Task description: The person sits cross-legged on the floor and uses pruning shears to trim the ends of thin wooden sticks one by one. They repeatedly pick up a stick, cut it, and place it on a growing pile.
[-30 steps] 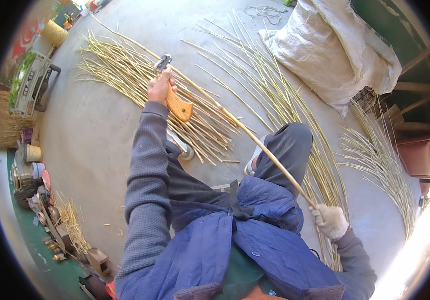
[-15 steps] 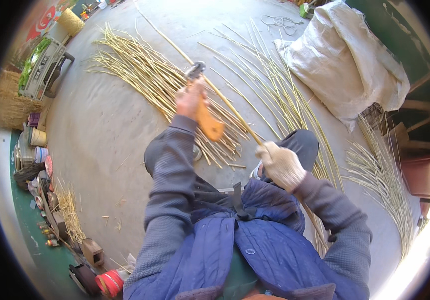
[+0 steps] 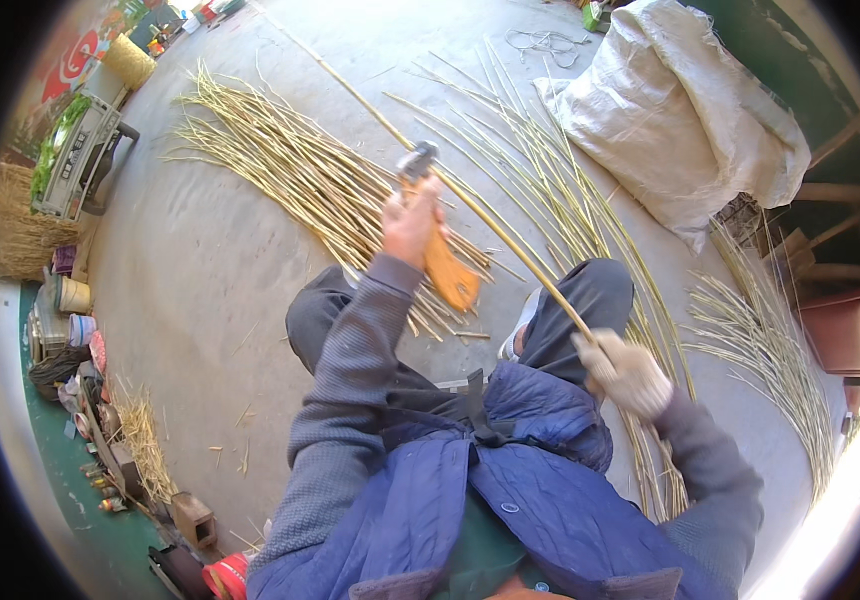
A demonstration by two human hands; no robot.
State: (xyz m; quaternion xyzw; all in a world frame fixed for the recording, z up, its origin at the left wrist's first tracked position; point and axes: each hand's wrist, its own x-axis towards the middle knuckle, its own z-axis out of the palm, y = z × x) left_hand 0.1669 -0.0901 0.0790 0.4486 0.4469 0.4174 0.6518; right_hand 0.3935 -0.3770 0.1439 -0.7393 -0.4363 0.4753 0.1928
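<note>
My bare left hand (image 3: 412, 222) is closed round a tool (image 3: 453, 272) with an orange-brown wooden handle and a dark metal head. The metal head meets a long thin stick (image 3: 510, 230); whether its jaws close round the stick or just press on it, I cannot tell. The stick runs slantwise from the far left down to my right hand (image 3: 628, 372), which wears a white knitted glove. Those gloved fingers are wrapped round the stick's near end, beside my right knee. Behind the tool lies a thick bundle of cut sticks (image 3: 280, 165) on the floor.
Longer thin sticks (image 3: 550, 190) lie fanned out to the right, passing by my right leg. A large white woven sack (image 3: 685, 120) rests beyond them. More thin branches (image 3: 770, 350) lie at far right. Along the left wall stand tubs, a wooden block (image 3: 193, 520) and straw (image 3: 145, 440).
My right hand has moved down and to the right, drawing the stick's near end along. My left hand with the tool has shifted slightly right and nearer.
</note>
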